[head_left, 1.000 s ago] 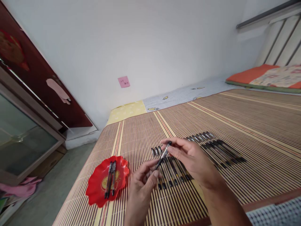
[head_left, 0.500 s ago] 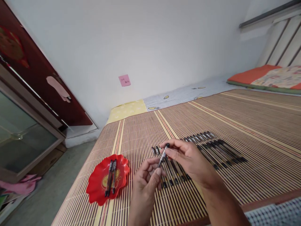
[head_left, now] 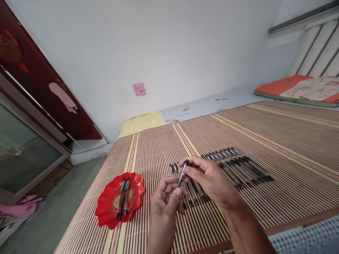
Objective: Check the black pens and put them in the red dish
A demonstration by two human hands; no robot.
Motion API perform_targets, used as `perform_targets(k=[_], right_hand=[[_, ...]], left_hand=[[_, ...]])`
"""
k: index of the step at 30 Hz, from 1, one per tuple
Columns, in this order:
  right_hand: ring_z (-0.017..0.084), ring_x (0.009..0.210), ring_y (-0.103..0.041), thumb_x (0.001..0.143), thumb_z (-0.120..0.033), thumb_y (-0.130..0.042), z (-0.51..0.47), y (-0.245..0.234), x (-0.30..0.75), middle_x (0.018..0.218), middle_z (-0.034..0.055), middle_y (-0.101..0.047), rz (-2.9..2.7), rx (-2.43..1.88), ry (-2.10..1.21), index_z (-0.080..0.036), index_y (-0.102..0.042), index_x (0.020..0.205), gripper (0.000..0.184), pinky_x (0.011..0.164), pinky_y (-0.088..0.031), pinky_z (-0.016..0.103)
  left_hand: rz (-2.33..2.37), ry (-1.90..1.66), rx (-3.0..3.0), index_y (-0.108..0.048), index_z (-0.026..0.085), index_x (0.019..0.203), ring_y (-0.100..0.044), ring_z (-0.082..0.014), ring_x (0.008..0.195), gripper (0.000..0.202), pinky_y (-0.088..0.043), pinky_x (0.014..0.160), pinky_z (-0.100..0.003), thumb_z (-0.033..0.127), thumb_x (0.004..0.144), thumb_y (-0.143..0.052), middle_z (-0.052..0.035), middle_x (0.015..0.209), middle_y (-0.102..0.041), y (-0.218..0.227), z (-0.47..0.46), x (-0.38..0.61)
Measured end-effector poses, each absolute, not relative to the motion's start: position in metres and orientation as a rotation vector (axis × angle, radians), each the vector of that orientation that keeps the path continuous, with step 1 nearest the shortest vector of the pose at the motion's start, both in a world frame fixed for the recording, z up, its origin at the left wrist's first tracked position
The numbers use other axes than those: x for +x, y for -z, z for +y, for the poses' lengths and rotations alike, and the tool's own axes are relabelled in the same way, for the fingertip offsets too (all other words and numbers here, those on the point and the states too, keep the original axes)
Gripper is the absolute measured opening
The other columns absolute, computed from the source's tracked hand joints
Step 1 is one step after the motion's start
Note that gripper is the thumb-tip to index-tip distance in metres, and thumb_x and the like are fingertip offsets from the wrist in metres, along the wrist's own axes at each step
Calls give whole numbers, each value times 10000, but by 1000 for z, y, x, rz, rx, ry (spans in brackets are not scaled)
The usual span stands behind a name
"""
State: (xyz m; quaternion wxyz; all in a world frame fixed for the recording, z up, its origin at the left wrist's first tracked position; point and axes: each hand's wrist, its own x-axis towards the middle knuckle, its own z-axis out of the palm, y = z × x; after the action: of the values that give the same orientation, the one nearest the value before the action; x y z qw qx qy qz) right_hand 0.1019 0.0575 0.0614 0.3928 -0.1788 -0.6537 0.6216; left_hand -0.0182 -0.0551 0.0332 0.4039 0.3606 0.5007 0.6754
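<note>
Both hands hold one black-capped pen (head_left: pixel 183 173) above the striped mat. My left hand (head_left: pixel 166 201) pinches its lower part between thumb and fingers. With thumb and fingertips, my right hand (head_left: pixel 205 176) grips the capped upper end. Beneath and behind the hands lies a row of several similar pens (head_left: pixel 195 197), partly hidden by them. More pens (head_left: pixel 246 171) lie side by side to the right of my right hand. A red scalloped plate (head_left: pixel 102 210) sits left of my left hand, with a few pens (head_left: pixel 124 197) lying on it.
The bamboo mat (head_left: pixel 153 151) covers the bed, its left edge dropping to the grey floor (head_left: pixel 87 183). A white wall (head_left: pixel 185 46) with a pink note (head_left: pixel 139 89) stands behind. Folded orange bedding (head_left: pixel 280 84) lies at the far right. A glass-panelled door (head_left: pixel 23 155) is at left.
The view has shifted slightly, so the plate and mat appear a little further left. Both hands keep the same hold on the pen.
</note>
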Motion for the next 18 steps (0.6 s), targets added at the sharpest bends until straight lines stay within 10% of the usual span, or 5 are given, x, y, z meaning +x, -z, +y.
perform_targets(k=[18], right_hand=[[172,802,-678,881,-412,-681,66,-56,106,861,38,-742,-1730,-553,-1533,-211,-765,996,246,748,-545,288]], left_hand=[[1266,-1607,901,-637,175,955,-588,-110,660,199,-444,640,-229,360,924,-705,-9,770,-670,-38,-56,-12]])
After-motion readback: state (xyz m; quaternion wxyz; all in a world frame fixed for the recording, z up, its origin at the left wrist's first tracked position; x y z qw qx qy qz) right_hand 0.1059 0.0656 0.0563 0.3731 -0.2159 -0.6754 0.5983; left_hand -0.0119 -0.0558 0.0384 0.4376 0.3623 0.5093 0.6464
